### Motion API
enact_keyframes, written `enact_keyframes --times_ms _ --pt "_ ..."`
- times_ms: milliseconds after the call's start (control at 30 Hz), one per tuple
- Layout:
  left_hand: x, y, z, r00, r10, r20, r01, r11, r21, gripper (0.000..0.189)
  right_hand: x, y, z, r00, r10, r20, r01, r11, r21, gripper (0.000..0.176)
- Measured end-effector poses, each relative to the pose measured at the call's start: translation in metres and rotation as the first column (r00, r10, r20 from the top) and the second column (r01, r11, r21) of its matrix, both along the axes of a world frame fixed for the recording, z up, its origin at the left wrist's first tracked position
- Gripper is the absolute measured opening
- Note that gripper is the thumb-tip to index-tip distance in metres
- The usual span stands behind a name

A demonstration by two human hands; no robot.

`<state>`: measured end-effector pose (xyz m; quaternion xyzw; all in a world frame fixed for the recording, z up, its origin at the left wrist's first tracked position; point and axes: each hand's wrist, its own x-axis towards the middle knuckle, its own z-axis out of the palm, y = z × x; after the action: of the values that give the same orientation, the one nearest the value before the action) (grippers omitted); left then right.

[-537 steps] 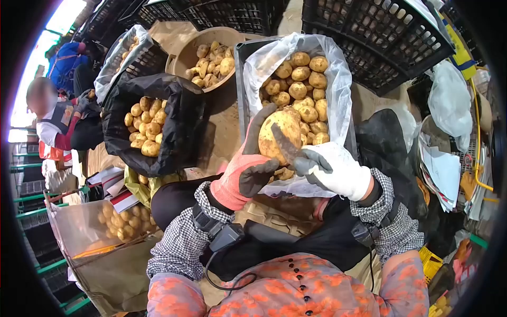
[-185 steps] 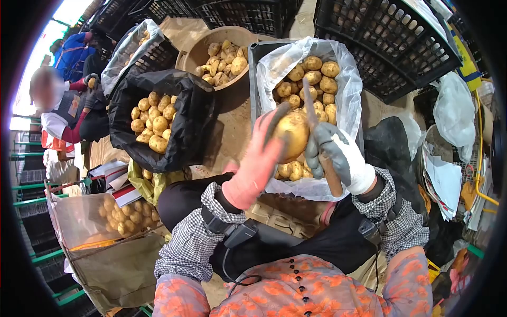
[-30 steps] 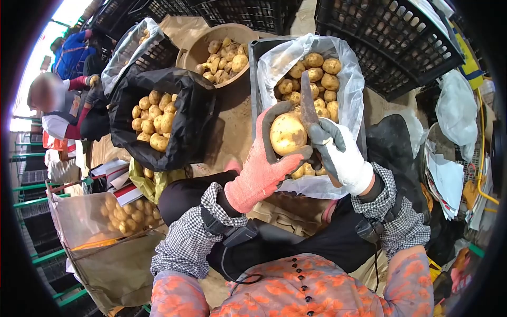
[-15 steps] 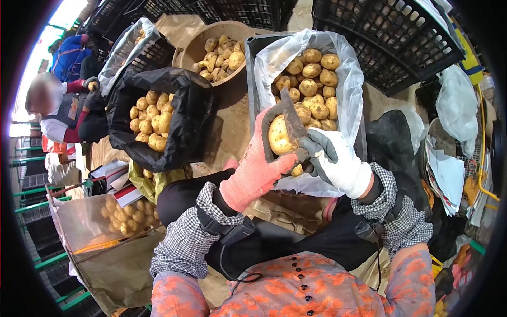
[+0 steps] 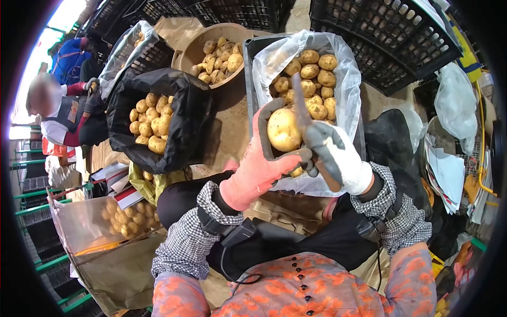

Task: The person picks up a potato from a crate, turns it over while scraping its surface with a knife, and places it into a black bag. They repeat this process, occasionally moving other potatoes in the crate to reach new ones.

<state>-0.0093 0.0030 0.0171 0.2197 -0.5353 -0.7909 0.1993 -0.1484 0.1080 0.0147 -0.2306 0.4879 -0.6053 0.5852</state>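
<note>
My left hand (image 5: pixel 256 158), in a pink glove with grey fingers, is wrapped round a large potato (image 5: pixel 284 130). My right hand (image 5: pixel 338 153), in a white glove with grey fingers, grips a knife (image 5: pixel 301 100) by its wooden handle. The blurred blade points up, just right of the potato; whether they touch is hard to tell. Both hands are over the near part of a black crate lined with clear plastic (image 5: pixel 346 74), which holds several potatoes (image 5: pixel 318 79).
Left of the crate are a brown tub (image 5: pixel 185 53) of potato pieces and a black-lined crate (image 5: pixel 185 100) of potatoes. Another person (image 5: pixel 58 111) sits at far left. Black crates (image 5: pixel 380 42) stand behind; papers (image 5: pixel 446 169) lie at right. A clear-sided bin (image 5: pixel 84 222) is at lower left.
The knife has swung off the front of the potato to its right and is more upright, its handle now visible. The potato's face is uncovered. My left hand has barely moved.
</note>
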Motion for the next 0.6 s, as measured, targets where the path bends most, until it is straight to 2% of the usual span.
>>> enact_keyframes --times_ms 67,133,167,200,233,267,333,467,533,567,600 --pt "-0.001 -0.003 0.006 1.000 0.008 0.030 -0.006 0.998 -0.066 0.081 -0.012 -0.002 0.002 1.000 0.005 0.020 -0.005 0.999 -0.031 0.027" --pt "0.000 -0.006 0.014 0.998 0.018 0.063 -0.009 0.991 -0.131 0.080 -0.020 -0.003 0.006 0.992 0.054 0.112 -0.052 0.998 -0.028 0.024" --pt "0.001 -0.007 0.018 0.996 0.006 0.088 -0.003 1.000 -0.030 0.079 -0.018 -0.002 0.004 0.997 0.027 0.068 -0.020 0.994 -0.104 0.026" --pt "0.002 -0.008 0.020 0.994 -0.010 0.113 0.002 0.998 0.070 0.078 -0.016 -0.002 0.006 0.997 0.029 0.067 -0.022 0.994 -0.105 0.026" --pt "0.003 -0.009 0.009 0.994 0.031 0.105 -0.021 0.996 -0.092 0.077 -0.015 -0.003 0.011 0.998 0.023 0.055 -0.019 0.997 -0.075 0.025" --pt "0.004 -0.009 0.009 0.994 0.031 0.105 -0.022 0.995 -0.092 0.077 -0.013 -0.003 0.014 0.999 0.018 0.042 -0.016 0.999 -0.045 0.025" --pt "0.006 -0.007 0.013 0.975 0.044 0.218 -0.052 0.998 0.033 0.075 -0.012 -0.002 0.008 0.997 0.030 0.070 -0.031 0.999 0.017 0.024" --pt "0.003 -0.003 0.012 0.982 0.072 0.177 -0.096 0.987 0.132 0.081 -0.011 -0.002 0.006 0.997 0.026 -0.077 -0.029 0.999 -0.042 0.028" --pt "0.002 0.000 0.004 0.995 0.092 0.044 -0.090 0.995 -0.048 0.085 -0.012 -0.003 0.005 0.988 0.021 -0.150 -0.033 0.997 -0.074 0.030" --pt "0.004 -0.003 -0.002 0.995 0.094 0.043 -0.092 0.995 -0.048 0.085 -0.013 -0.004 0.006 0.988 0.023 -0.151 -0.035 0.997 -0.074 0.030" --pt "0.006 -0.008 -0.005 0.989 0.098 0.111 -0.057 0.945 -0.323 0.086 -0.014 -0.005 0.007 0.968 0.058 -0.243 -0.067 0.997 -0.029 0.031"
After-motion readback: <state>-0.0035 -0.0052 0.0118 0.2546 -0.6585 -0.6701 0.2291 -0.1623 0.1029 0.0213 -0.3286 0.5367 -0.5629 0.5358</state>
